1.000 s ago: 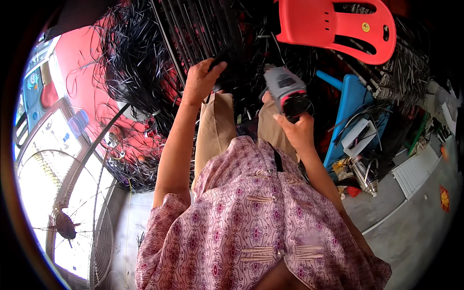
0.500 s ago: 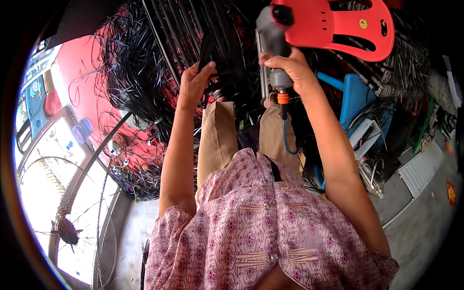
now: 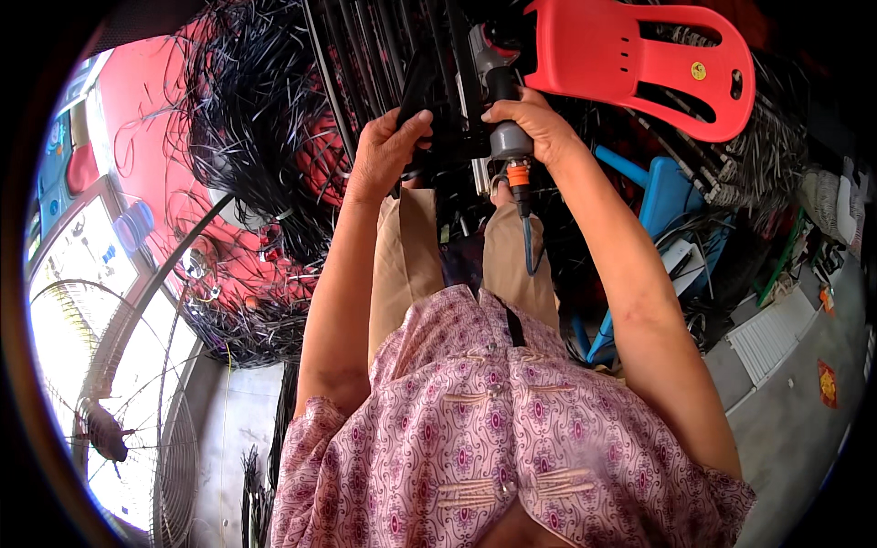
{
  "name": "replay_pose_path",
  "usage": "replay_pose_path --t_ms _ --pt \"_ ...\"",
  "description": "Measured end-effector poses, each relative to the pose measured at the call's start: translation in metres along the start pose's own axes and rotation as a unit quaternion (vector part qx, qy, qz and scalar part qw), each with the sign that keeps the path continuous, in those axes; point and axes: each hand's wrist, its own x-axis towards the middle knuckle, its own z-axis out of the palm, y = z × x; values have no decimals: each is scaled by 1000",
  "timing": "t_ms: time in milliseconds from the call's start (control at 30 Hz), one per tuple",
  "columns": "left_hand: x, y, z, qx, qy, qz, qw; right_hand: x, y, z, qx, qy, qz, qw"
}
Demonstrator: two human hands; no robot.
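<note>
My right hand [image 3: 534,123] grips a grey power tool [image 3: 501,110] with an orange collar, held upright with its cord hanging down toward my knees. My left hand [image 3: 388,151] is closed around a flat black bar [image 3: 416,87] of a dark metal frame [image 3: 384,46] that stands in front of me. The tool's head meets that frame near the top of the picture; the contact point is dark and hard to make out. My knees in tan trousers [image 3: 402,256] sit just below both hands.
A red plastic chair [image 3: 639,64] is upper right, a blue plastic stool [image 3: 662,196] below it. A heap of black strips [image 3: 247,119] lies left on a red surface. A wire fan guard [image 3: 137,393] is lower left. Grey floor [image 3: 786,429] is at right.
My right hand has lifted the tool from beside my knee up to the frame. My left hand has shifted slightly along the black bar. The view has tilted a little.
</note>
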Motion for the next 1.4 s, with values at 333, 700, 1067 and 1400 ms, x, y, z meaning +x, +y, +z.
replay_pose_path --t_ms 333,700,1067,1400 --pt "1 -2 2 6 -1 0 1000 2 3 -5 39 -11 -18 999" --pt "4 -6 7 -14 7 -7 1000 1 8 -12 45 -14 -21 999" --pt "3 -3 11 4 21 -8 1000 -4 19 -17 59 -31 -14 998" --pt "4 -3 10 8 20 0 1000 -1 22 -19 32 -64 -15 997"
